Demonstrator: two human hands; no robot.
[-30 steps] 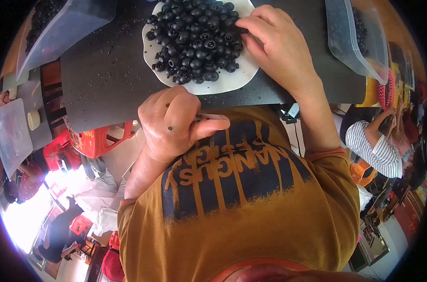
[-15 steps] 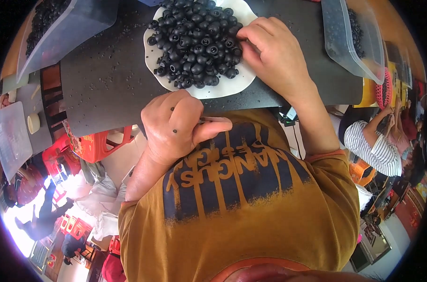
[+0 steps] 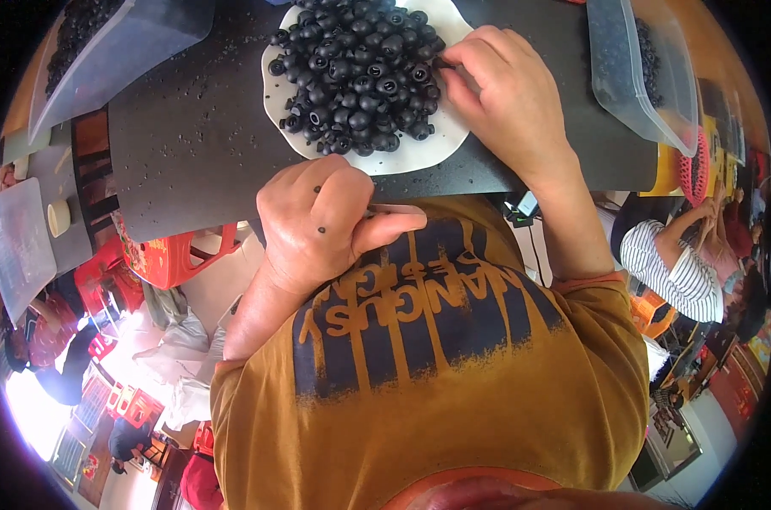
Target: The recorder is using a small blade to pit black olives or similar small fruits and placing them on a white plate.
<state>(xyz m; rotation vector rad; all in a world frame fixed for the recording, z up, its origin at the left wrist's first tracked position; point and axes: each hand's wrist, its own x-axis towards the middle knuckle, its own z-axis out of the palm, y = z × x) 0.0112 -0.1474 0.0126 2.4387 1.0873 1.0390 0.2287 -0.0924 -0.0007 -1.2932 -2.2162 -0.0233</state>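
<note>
A heap of small rounded black pieces (image 3: 355, 76), many with a hole in one end, fills a white plate (image 3: 436, 153) with a wavy rim. My right hand (image 3: 513, 106) rests over the plate's right edge. Its thumb and forefinger pinch one small black piece (image 3: 442, 64) beside the heap. Below the plate, at the near table edge, my left hand (image 3: 313, 221) is closed, fingers curled under and thumb stretched to the right. Whatever its fingers hold is hidden. Two tiny dark specks stick to the back of that hand.
Clear plastic bins with black bits stand at the left (image 3: 139, 55) and right (image 3: 636, 81) of the dark table (image 3: 190, 161), which is strewn with black crumbs. Beyond lie a red stool (image 3: 177, 255), a pink basket (image 3: 695, 170) and a person in a striped top (image 3: 678, 268).
My right hand has shifted slightly right, away from the heap, and a black piece now shows at its fingertips. My left hand remains closed in nearly the same place.
</note>
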